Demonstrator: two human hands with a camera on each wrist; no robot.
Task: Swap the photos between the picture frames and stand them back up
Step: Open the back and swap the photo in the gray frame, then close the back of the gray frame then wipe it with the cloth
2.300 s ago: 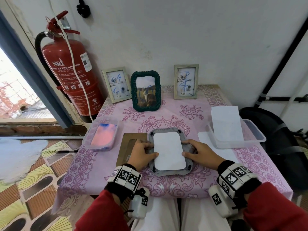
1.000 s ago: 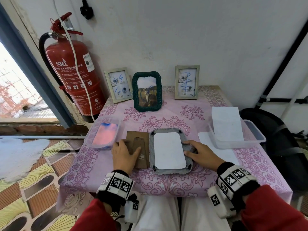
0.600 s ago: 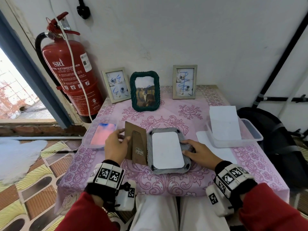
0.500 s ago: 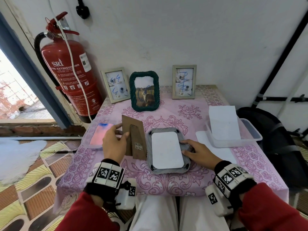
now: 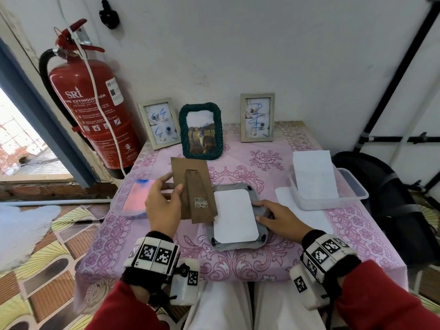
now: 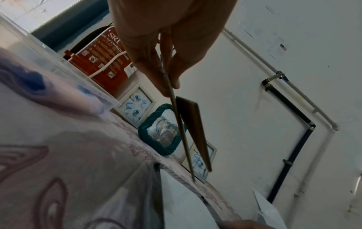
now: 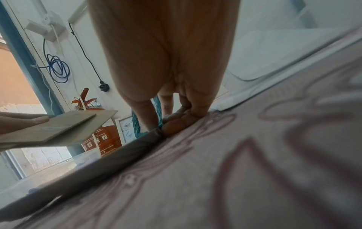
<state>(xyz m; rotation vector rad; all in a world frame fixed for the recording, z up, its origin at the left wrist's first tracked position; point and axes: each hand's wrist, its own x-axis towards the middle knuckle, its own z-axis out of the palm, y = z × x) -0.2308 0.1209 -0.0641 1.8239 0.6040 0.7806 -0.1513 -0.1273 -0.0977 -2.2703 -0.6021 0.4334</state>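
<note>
Head view: left hand (image 5: pixel 162 206) holds backing board (image 5: pixel 192 186) upright.

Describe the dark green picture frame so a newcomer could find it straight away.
Start at the red fire extinguisher by the wall, then look right along the back edge of the pink-clothed table, where three frames stand. The green frame is the middle one. Unlike the two pale, straight-edged frames beside it, it has a thick rope-like border, rounded corners and a cat photo.
</note>
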